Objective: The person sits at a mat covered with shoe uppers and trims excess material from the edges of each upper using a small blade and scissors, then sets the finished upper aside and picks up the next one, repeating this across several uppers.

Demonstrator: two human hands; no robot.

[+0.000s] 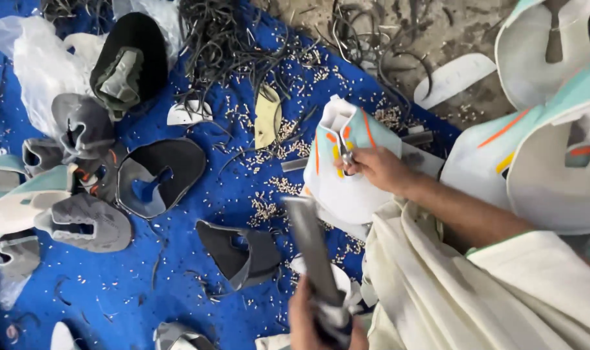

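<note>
Down at the bottom edge, the left hand is clenched around the handle of a grey tool, its long flat bar blurred and angled up; the hand itself is half cut off by the frame, so the grip end is hard to read. Cream cloth fills the lower right, crowding that side. Just above it, the right hand is pinched shut on a small metal tool, pressed against a white and mint shoe upper with orange and yellow marks, which sits over the blue sheet near the middle. Open room lies left of the hands: bare blue scattered with pale pellets, between a dark cut piece and the grey uppers piled along the left edge. Further out, a tangle of dark strips hides the sheet's far border. Top right, stacked pale uppers run out of frame.
</note>
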